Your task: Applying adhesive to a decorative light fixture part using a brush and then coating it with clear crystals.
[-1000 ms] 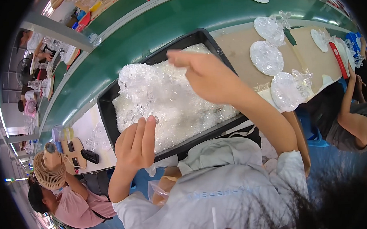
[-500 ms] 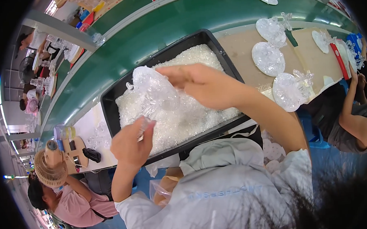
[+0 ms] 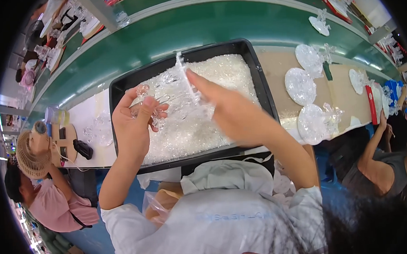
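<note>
A white, granule-coated disc with clear plastic ornaments (image 3: pixel 185 78) is held nearly edge-on above a black tray (image 3: pixel 261 79) of glittering white granules (image 3: pixel 219 76). My left hand (image 3: pixel 132 118) has its fingers closed around the clear ornaments on the disc's left side. My right hand (image 3: pixel 225 110), somewhat blurred, lies with stretched fingers against the back of the disc. Its thumb is hidden. Between the hands, the clear parts blend into the granules, so their exact shape is hard to make out.
Several similar discs (image 3: pixel 300 86) lie on brown board to the right. Clear plastic pieces (image 3: pixel 99 129) and a beige fan (image 3: pixel 34 150) are at left. A green belt (image 3: pixel 163 31) runs behind the tray. Co-workers sit on both sides, one in pink (image 3: pixel 63 201).
The disc has turned from showing its broad face to nearly edge-on. My left hand has moved up and tilted over; my right hand now lies against the disc's back.
</note>
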Demonstrator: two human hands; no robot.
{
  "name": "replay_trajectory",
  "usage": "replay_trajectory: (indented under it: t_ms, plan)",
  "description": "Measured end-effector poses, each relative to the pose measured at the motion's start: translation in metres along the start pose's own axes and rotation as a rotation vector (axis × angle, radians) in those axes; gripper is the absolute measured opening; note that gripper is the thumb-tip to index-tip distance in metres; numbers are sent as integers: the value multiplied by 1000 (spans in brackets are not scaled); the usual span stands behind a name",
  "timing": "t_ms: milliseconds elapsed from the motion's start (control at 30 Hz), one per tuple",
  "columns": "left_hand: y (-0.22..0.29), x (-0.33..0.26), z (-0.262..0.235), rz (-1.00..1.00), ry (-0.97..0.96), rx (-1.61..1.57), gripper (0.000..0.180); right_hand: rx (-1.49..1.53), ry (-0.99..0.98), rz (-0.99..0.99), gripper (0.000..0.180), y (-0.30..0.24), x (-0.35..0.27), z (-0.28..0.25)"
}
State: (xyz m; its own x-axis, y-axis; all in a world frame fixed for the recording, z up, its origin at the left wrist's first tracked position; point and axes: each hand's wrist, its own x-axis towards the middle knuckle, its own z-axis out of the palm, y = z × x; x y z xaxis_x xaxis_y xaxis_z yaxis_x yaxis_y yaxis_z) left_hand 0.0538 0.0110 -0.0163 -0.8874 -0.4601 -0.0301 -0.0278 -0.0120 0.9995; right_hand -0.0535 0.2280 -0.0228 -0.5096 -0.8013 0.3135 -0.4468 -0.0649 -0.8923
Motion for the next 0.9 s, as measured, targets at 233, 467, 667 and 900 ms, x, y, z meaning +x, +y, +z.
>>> replay_trajectory:
  t_ms: [233, 467, 667, 900]
  plan:
    - [-3, 1, 0, -114, -12, -103, 38, -79, 75, 5, 85, -17, -9, 7]
    - [8, 7, 6, -109, -105, -135, 42, -203, 47, -108, 89, -25, -11, -9]
    - [7, 5, 6, -124, -111, -94, 44, -164, 54, -115, 79, -33, -12, 2]
    - [0, 6, 7, -166, -44, -160, 40, -44, 373, -133, 88, -2, -17, -9]
